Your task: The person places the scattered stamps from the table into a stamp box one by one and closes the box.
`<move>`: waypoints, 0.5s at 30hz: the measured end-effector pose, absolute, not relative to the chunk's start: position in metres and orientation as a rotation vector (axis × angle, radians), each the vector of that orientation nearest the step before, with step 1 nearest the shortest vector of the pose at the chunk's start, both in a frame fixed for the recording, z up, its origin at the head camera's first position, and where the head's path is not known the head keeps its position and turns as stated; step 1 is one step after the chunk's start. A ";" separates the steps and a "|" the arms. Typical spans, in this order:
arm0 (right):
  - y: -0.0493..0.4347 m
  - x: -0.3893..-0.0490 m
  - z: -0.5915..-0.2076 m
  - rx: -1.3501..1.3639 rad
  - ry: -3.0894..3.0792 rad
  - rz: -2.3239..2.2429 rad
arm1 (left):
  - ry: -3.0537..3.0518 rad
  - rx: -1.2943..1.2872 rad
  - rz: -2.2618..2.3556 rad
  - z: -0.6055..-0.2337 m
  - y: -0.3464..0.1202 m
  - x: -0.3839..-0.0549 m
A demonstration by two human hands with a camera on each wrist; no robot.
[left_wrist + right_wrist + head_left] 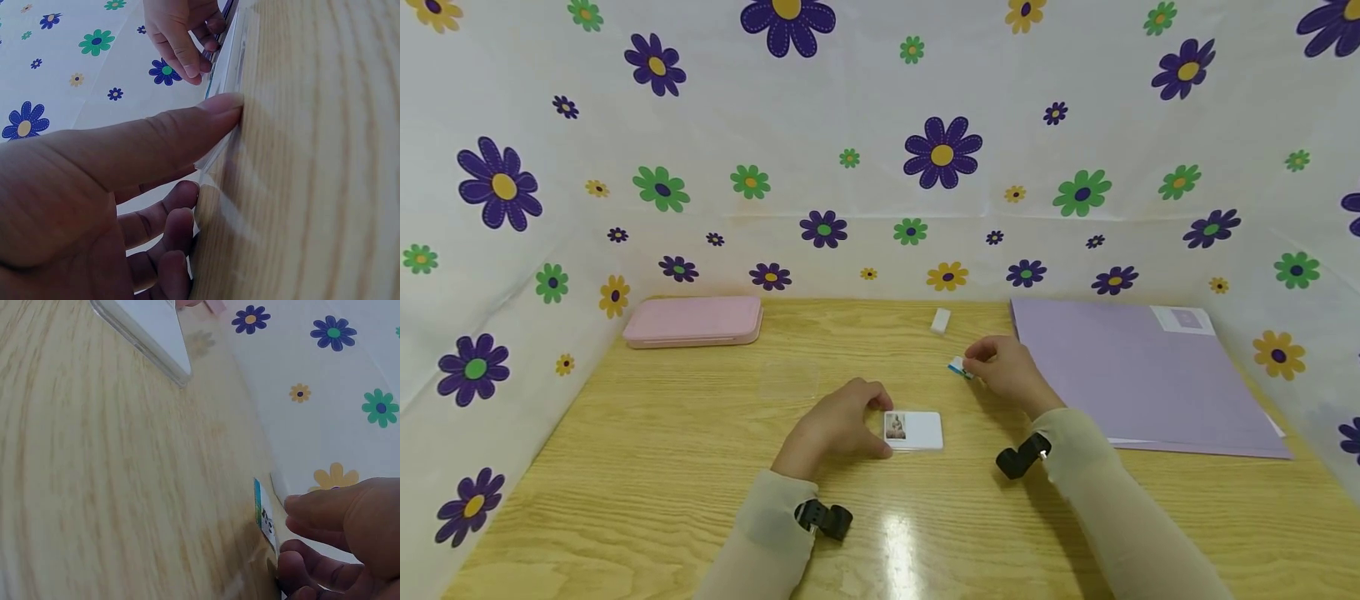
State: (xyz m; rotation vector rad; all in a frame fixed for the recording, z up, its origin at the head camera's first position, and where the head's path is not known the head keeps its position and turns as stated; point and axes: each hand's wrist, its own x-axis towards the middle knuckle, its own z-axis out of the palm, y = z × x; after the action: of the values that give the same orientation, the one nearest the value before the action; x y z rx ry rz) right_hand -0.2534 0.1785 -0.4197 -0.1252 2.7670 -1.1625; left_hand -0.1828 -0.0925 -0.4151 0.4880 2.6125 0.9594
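My left hand point(838, 421) holds a flat white case point(925, 431) by its left end, thumb on the near edge and index finger at the far edge. A small picture is stuck on the case's left part; clear edging shows in the right wrist view. To the right, my right hand point(1006, 372) has thumb and fingertips at a small printed piece point(957, 367) with a blue edge, seemingly pinching its right end. A black-and-white figure shows on that piece point(265, 515) in the right wrist view. Behind it lies a white eraser-like block point(941, 321).
A pink pencil case point(694, 322) lies at the back left. On the right is a large purple folder point(1138, 375) with white sheet edges showing. A faint clear rectangle point(788, 379) lies left of centre. Flowered cloth point(880, 192) encloses the wooden table point(662, 467).
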 end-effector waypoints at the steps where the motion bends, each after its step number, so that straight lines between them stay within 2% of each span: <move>1: 0.179 -0.254 -0.420 -0.109 2.775 -1.165 | 2.613 0.489 0.958 -0.415 -0.092 -0.183; 15: 0.185 -0.259 -0.426 -0.087 2.847 -1.103 | 2.609 0.491 0.955 -0.417 -0.094 -0.185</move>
State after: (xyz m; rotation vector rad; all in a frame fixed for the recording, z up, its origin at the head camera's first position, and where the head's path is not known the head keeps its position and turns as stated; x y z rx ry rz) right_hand -0.2594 0.1850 -0.4262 -0.0874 2.8470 -1.1031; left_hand -0.1847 -0.0936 -0.4168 0.4911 2.6086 0.9546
